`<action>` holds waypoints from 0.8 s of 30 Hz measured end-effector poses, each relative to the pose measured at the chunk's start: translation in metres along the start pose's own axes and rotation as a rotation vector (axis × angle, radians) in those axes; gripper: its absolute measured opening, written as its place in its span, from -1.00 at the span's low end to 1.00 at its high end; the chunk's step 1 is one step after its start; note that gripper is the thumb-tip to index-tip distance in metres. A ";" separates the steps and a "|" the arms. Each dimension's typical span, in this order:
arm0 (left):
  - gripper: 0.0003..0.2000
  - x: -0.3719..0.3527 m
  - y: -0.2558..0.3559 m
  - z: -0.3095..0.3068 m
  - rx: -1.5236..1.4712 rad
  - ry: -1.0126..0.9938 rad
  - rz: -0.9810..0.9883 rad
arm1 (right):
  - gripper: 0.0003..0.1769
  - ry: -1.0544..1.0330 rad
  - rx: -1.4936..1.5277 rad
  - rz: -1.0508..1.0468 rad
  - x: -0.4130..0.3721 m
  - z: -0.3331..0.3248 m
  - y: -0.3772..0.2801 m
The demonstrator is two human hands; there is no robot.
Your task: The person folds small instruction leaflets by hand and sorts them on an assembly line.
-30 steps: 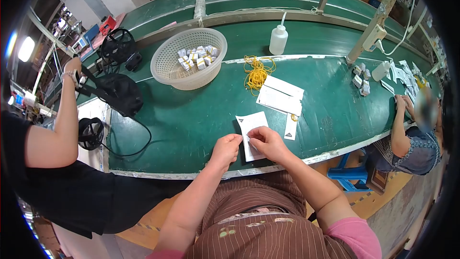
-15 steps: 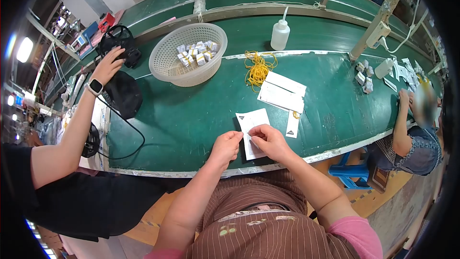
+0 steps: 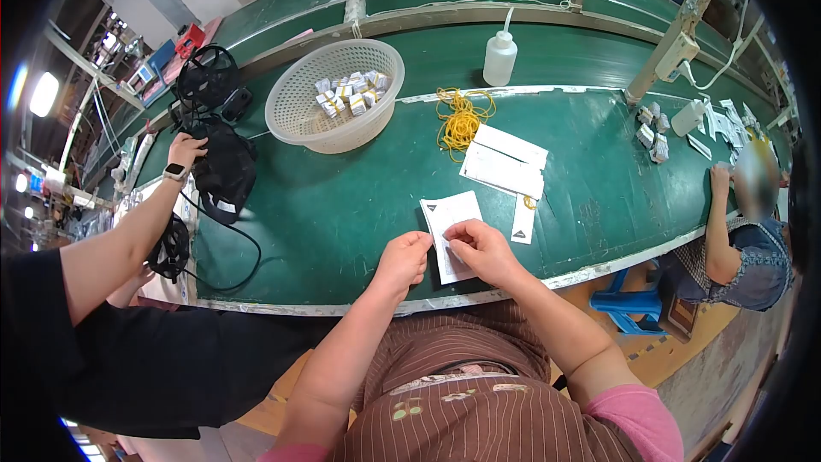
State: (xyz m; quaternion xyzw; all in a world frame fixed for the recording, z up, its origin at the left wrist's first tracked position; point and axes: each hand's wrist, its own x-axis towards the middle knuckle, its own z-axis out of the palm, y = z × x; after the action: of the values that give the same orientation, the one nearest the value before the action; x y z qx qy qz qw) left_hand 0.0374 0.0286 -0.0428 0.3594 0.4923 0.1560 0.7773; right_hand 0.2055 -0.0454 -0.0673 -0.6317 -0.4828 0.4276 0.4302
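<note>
A small stack of white printed sheets (image 3: 453, 205) lies on the green table in front of me, a dark triangle printed near its upper left corner. At its left edge, my left hand (image 3: 402, 261) is closed, thumb and forefinger pinching at the paper's side. My right hand (image 3: 481, 250) reaches over the right part of the sheets with its fingers bent and pinched on them; the fingertips are partly hidden. Just beyond are more white paper strips (image 3: 505, 162), a single narrow strip (image 3: 522, 221) and a tangle of yellow rubber bands (image 3: 462, 124).
A white perforated basket (image 3: 282, 111) holds several banded paper bundles (image 3: 351, 92). Behind the bands stands a squeeze bottle (image 3: 499, 60). At left, a co-worker's hand (image 3: 185, 151) touches a black bag (image 3: 224, 167) with a cable. Another person (image 3: 740, 248) sits at right by more bundles (image 3: 653, 133).
The co-worker's hand at left has come down from the black gear onto the black bag, which has shifted. My own hands and the sheets have hardly moved.
</note>
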 end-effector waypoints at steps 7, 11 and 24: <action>-0.90 -0.002 -0.011 0.023 0.200 0.039 0.192 | -0.71 0.066 -0.122 0.069 0.003 -0.002 -0.013; -0.92 0.007 -0.018 0.022 0.230 0.086 0.359 | -0.70 0.139 -0.136 0.059 0.001 -0.023 -0.021; -0.77 0.002 0.019 0.009 0.103 0.118 0.450 | -0.87 0.239 0.765 0.113 0.014 -0.098 -0.035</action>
State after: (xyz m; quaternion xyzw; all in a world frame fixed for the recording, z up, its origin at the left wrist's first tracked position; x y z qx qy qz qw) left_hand 0.0480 0.0393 -0.0278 0.4894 0.4516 0.3207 0.6736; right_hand 0.2928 -0.0387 -0.0099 -0.4969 -0.2001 0.5230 0.6629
